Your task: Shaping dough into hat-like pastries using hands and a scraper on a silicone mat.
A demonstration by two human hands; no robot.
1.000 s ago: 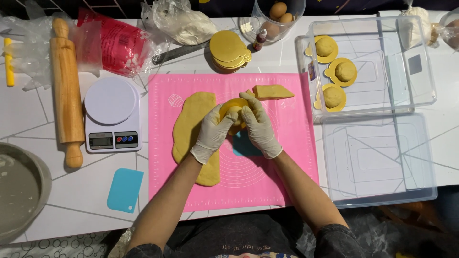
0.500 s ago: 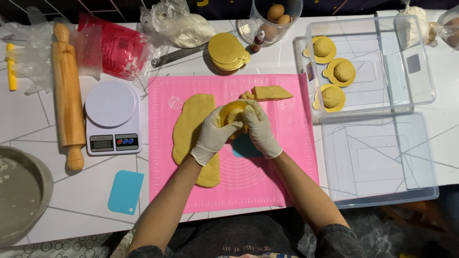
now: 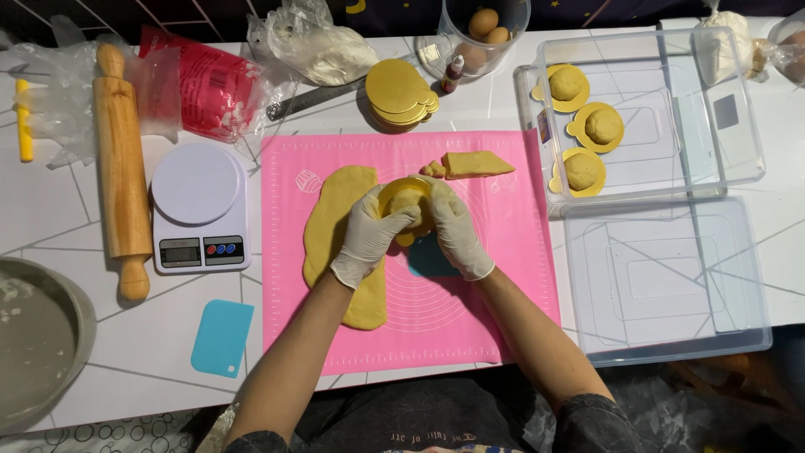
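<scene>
Both gloved hands, left hand and right hand, cup a dough ball.

Upper left: crumpled red plastic pkg. Below it, white kitchen scale w/ small grey screen. Top centre: clear dough bag.

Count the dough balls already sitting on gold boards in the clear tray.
3, all in the clear tray at upper right: back ball, middle ball, front ball. A fourth ball is cupped between the left hand and right hand, outside the tray.

Dough ball half-hidden by hands
</scene>
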